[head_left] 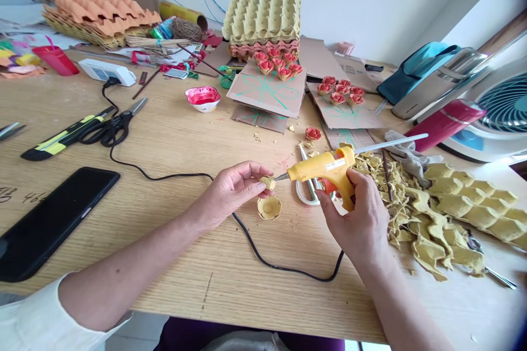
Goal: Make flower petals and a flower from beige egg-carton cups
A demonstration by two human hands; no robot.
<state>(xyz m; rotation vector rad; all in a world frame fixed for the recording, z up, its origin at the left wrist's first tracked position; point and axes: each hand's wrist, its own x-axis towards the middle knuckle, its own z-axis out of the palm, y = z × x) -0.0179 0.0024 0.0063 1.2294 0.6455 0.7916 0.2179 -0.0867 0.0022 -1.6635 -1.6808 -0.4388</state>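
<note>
Left fingers pinching carton piece, right fingers wrapped round glue gun. Gun partly hides white scissors; black cord crosses tabletop, torn egg-carton scraps crowd right.

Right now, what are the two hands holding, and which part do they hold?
The right hand grips a yellow glue gun by its handle. The left hand pinches a small yellow paper piece by its edge, between thumb and fingers.
</note>
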